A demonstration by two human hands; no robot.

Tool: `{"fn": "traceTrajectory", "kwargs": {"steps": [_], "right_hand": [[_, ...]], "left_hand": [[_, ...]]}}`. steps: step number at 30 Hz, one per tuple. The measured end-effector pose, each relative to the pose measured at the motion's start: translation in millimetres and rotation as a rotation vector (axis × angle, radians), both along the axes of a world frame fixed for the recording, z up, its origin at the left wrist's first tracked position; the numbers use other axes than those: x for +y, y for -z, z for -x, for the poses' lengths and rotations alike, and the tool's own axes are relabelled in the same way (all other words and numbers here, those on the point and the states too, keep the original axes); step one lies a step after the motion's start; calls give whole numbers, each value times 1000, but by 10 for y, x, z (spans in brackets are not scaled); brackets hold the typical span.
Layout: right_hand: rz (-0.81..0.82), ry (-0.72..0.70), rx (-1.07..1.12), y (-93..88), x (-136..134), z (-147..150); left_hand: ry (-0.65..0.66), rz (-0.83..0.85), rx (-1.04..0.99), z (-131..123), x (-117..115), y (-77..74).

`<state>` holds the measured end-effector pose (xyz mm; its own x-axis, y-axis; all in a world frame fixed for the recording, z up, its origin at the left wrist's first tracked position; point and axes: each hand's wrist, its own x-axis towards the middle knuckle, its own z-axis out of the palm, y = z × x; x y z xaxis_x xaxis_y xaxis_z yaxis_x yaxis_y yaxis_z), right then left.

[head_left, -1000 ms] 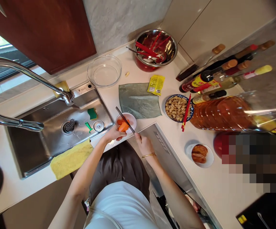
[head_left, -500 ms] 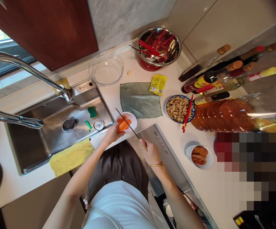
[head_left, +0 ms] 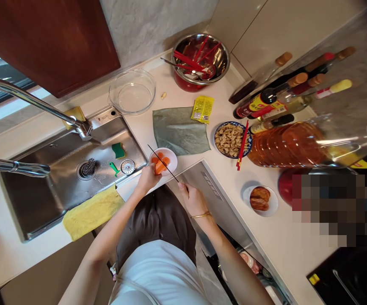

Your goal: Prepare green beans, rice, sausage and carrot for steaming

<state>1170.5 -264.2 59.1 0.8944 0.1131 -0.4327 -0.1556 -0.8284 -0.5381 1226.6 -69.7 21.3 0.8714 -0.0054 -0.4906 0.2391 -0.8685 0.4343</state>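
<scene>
My left hand (head_left: 148,178) is closed on an orange carrot (head_left: 161,167) over a small white bowl (head_left: 172,158) at the counter's edge, beside the sink. Orange pieces lie in the bowl around it. In my right hand (head_left: 193,199) is the handle of a knife (head_left: 171,173). Its thin dark blade runs up and left across the carrot and the bowl. A grey-green cloth (head_left: 180,133) lies just behind the bowl, with a yellow packet (head_left: 202,109) on its corner.
The steel sink (head_left: 65,186) with a yellow cloth (head_left: 92,212) is on the left. A glass dish (head_left: 132,95) and a metal bowl (head_left: 200,59) stand behind. To the right are a patterned bowl (head_left: 230,140), bottles (head_left: 259,105) and a small dish (head_left: 274,203).
The whole view has shifted, so the counter items appear further left. Both hands keep their hold, and the knife still crosses the carrot over the bowl.
</scene>
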Motion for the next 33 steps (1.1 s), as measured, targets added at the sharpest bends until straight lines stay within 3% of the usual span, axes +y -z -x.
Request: {"fn": "traceTrajectory", "kwargs": {"steps": [5,10,17,23,25,29,31,33], "right_hand": [[-64,33,5,53,20,-49],[-76,32,0,69,51,-88],[-69,65,18,175,104,-129],[-41,52,-10,154,115,-147],[-57,57,-13,166,122,-164],[-92,91,-1,239,147,-195],[-84,89,0,283,155,-203],[-65,81,10,327,152,-209]], "left_hand": [[45,-15,-74,-21,30,-24],[64,208,61,-92,88,-77],[79,-55,-55,-77,29,-112],[43,273,101,-143,98,-85],[60,215,77,-147,87,-71],[112,-117,-70,-89,-21,-85],[121,-108,-58,-60,-74,-128],[120,8,-31,-54,-92,-183]]}}
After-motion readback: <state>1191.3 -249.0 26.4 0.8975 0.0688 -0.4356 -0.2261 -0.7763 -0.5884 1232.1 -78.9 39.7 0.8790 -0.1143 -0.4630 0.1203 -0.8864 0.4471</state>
